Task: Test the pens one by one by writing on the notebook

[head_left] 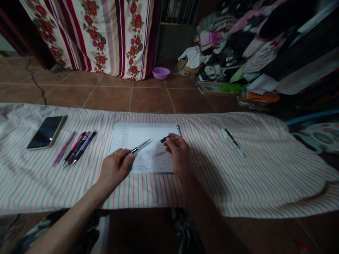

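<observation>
Black phone (47, 132), spare pens (79, 147) left of notebook (132, 134)

A lived-in home: terracotta floor tiles (148, 97), a floral curtain (106, 35), heaps of clothes (238, 42) and a striped cloth (238, 176) spread on the floor.

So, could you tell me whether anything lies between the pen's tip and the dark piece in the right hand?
Nothing visible does. The pen in the left hand points at the dark piece in the right hand; only notebook page lies beneath the gap.
</observation>
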{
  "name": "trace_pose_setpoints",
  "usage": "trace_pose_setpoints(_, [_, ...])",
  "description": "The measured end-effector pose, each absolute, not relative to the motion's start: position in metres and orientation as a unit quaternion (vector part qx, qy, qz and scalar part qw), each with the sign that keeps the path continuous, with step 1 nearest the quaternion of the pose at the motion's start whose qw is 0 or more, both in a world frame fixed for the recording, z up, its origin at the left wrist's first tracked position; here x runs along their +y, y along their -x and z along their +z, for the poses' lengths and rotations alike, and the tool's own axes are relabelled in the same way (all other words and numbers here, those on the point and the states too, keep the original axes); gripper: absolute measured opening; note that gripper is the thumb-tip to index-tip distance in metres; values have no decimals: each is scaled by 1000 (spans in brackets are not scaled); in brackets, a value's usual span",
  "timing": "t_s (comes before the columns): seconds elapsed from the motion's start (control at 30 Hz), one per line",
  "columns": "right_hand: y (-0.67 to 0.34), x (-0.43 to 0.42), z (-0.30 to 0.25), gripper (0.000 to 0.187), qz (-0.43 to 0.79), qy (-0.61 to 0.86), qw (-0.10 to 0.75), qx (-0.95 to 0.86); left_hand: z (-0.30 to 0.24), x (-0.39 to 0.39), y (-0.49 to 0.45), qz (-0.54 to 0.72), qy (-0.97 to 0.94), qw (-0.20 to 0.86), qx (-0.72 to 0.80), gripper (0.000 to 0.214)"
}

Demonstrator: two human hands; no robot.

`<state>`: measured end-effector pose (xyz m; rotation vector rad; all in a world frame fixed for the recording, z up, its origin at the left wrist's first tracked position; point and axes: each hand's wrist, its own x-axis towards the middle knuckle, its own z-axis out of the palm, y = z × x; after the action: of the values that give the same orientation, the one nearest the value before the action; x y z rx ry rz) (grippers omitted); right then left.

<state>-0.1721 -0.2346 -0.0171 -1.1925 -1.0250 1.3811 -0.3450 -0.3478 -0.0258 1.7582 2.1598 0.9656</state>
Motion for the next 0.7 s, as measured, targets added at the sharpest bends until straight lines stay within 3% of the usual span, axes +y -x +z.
trace_pose_setpoints(0.23, [190, -248, -29, 31, 553, 480, 413, -542, -23, -348, 347, 332, -563, 102, 750, 31])
trace_pose_setpoints(0.7, [204, -256, -35, 22, 526, 471, 349, -617, -20, -346, 345, 331, -557, 113, 753, 31])
